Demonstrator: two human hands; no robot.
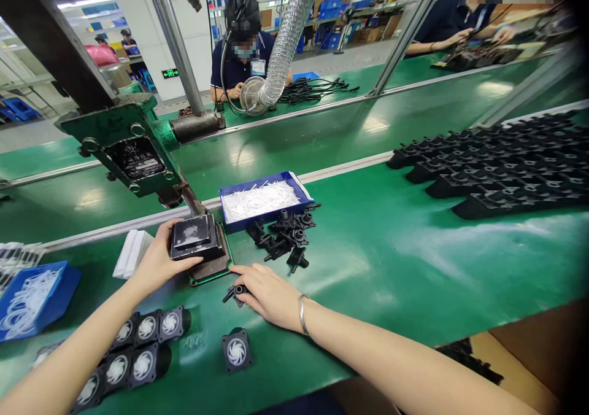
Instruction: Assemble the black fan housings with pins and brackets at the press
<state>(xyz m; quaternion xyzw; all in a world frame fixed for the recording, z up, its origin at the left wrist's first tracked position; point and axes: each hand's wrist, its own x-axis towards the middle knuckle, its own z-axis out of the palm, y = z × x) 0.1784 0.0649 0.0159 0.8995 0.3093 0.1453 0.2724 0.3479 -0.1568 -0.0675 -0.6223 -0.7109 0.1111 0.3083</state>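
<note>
- black block (196, 238) sits on the press base plate (216, 269), directly under the ram — left hand (159, 261) clasps its 9 o'clock side, apparently steadying it there.
- right hand (269, 295), palm down at 5 o'clock of the block, fingers closed over a small black part (234, 293) on the mat.
- loose black parts (288, 234) at 3 o'clock, within reach.
- blue tray of white pins (262, 200) at 1 o'clock.
- finished fan-faced pieces (138, 353) rowed at 7 o'clock — one single (236, 350) apart.

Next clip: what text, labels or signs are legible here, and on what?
None can be read.
Black nameplate on the green press head: lettering blurred.
Green wall sign far back: too small to read.
White badge on a co-worker's dark shirt: too small to read.
</note>
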